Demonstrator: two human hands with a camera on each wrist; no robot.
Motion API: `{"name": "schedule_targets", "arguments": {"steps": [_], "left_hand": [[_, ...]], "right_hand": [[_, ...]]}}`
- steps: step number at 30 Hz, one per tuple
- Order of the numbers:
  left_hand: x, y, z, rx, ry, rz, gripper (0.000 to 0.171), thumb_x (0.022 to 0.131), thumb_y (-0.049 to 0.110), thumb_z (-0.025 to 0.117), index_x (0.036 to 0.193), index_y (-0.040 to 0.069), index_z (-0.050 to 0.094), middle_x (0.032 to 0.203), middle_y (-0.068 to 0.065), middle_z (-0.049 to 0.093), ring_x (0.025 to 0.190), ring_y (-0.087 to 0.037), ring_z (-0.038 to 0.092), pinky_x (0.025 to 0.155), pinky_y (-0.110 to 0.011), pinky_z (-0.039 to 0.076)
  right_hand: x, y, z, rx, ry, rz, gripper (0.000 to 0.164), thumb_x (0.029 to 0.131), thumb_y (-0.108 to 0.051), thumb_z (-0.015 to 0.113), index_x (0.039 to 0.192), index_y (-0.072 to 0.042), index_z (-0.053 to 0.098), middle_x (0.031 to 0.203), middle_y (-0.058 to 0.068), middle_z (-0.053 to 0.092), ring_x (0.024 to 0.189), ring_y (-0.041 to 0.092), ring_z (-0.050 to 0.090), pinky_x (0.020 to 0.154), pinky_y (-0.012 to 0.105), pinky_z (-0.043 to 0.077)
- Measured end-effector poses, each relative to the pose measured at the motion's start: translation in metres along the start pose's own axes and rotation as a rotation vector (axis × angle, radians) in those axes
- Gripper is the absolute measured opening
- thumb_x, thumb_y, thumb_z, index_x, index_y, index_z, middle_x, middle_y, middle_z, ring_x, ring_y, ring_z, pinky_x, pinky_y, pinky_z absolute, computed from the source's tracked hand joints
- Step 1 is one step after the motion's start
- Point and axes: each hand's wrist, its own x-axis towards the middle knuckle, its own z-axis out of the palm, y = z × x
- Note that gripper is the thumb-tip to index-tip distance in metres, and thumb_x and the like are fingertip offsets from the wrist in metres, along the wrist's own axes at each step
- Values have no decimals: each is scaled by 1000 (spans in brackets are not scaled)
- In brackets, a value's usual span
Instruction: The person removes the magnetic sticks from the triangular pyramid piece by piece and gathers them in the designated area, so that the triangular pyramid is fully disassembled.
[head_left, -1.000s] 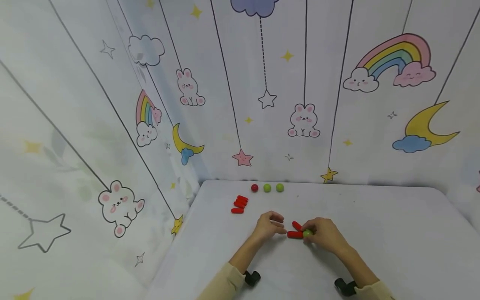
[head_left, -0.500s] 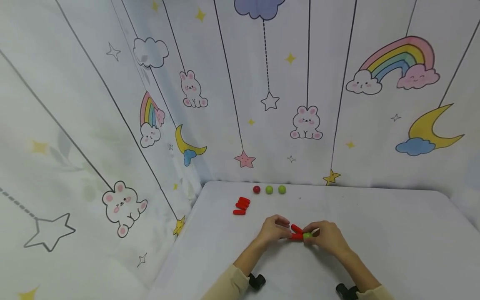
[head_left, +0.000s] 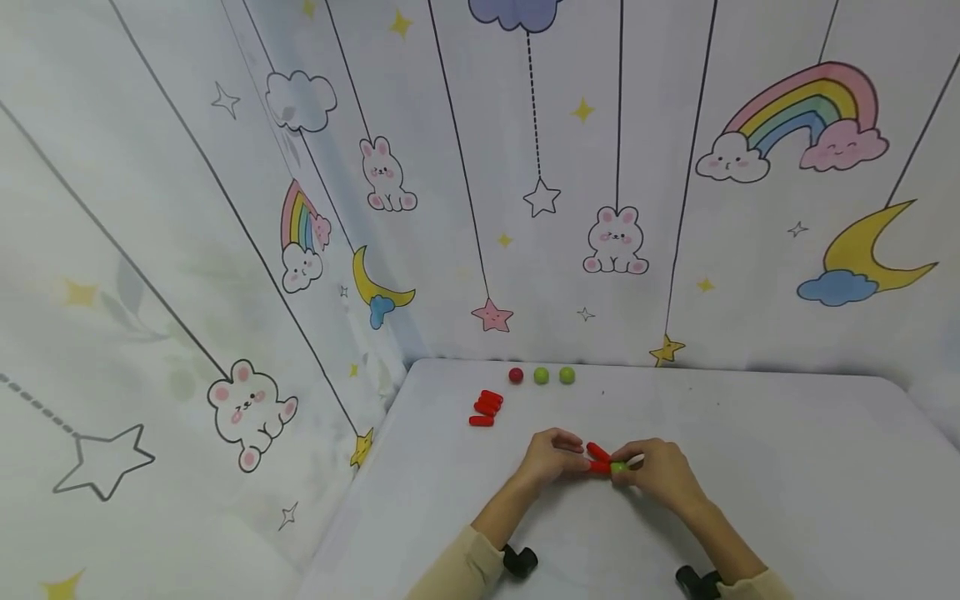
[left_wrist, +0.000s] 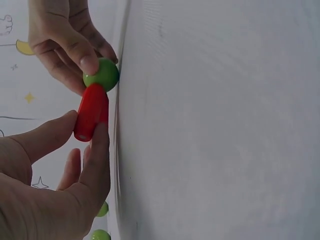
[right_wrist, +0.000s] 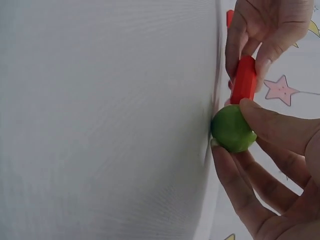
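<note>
My left hand (head_left: 551,458) pinches a short red stick (left_wrist: 90,112) between thumb and fingers, at the stick's outer end. Opposite it, my right hand (head_left: 663,475) holds a shiny green ball (right_wrist: 232,127) with the thumb on one side and fingers on the other. In both wrist views the held red stick meets the ball end-on. A second red stick (head_left: 597,452) slants away from the ball toward the far left, its near end by the right fingertips. The two sticks form a V with the ball at its point.
At the table's far edge stand a red ball (head_left: 516,376) and two green balls, one green ball (head_left: 567,376) at the right end of the row. Several red sticks (head_left: 487,406) lie at the far left of the white table (head_left: 787,467). A cartoon-printed curtain (head_left: 465,167) rises behind.
My left hand has moved right, from beside the near red stick to pinching its outer end. The right hand keeps its hold on the green ball.
</note>
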Motion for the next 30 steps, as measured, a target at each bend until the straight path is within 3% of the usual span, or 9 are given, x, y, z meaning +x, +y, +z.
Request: {"name": "schedule_targets", "arguments": {"steps": [15, 22, 30], "left_hand": [[5, -1, -1, 35, 72, -35, 37, 81, -2, 86, 114, 4, 72, 98, -9, 75, 79, -13, 69, 71, -26, 56], [4, 0, -41, -29, 159, -36, 40, 84, -1, 85, 121, 1, 70, 107, -14, 72, 85, -16, 70, 78, -29, 60], [1, -1, -67, 32, 214, -15, 39, 85, 3, 84, 121, 4, 69, 109, -12, 71, 89, -19, 68, 81, -30, 61]], "right_hand": [[-2, 1, 1, -3, -9, -14, 22, 77, -14, 93, 95, -16, 82, 102, 4, 77, 84, 21, 74, 68, 38, 59], [-1, 3, -9, -61, -8, 7, 24, 76, -7, 92, 95, -14, 81, 99, 3, 76, 84, 19, 71, 65, 34, 57], [-1, 6, -14, -31, -31, 21, 26, 75, -6, 92, 97, -14, 81, 100, 4, 76, 85, 21, 72, 68, 38, 59]]}}
